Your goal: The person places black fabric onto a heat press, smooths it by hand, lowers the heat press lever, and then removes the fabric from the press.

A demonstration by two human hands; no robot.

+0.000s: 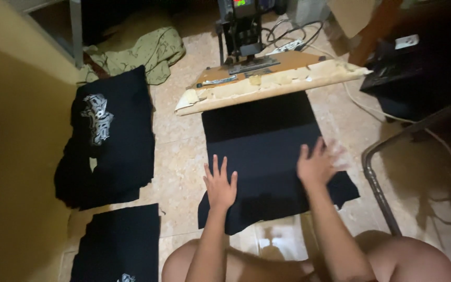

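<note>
1. Biggest thing I see: the heat press machine with a worn tan upper plate (272, 83), raised at the far end of the beige tiled floor (178, 156). The black fabric garment (267, 156) lies flat on the lower bed, far edge tucked under the plate, near edge hanging off toward me. Risk, as I judge it: if the plate drops while hands are on the bed, burn or pinch.
2. Same garment: the near right corner droops off the bed edge. If it's smoothed unevenly, I'd expect a crease to get pressed in.
3. Stack of black shirts with a white printed graphic (105, 141) sits by the left wall; a second black folded pile (118, 250) lies at the near left corner of the floor. Well apart from the press, low risk.
4. Dark metal chair frame (387, 177) stands just right of the bed; a right elbow could knock it.
5. White power cables (288, 39) run behind the press on the floor. Snag hazard if the machine gets nudged.
6. Left hand (219, 185): fingers spread open, palm flat on the garment's near left part, gripping nothing.
7. Right hand (317, 164): fingers splayed open, flat on the garment's right side; slightly blurred, nothing held that I can make out.
</note>
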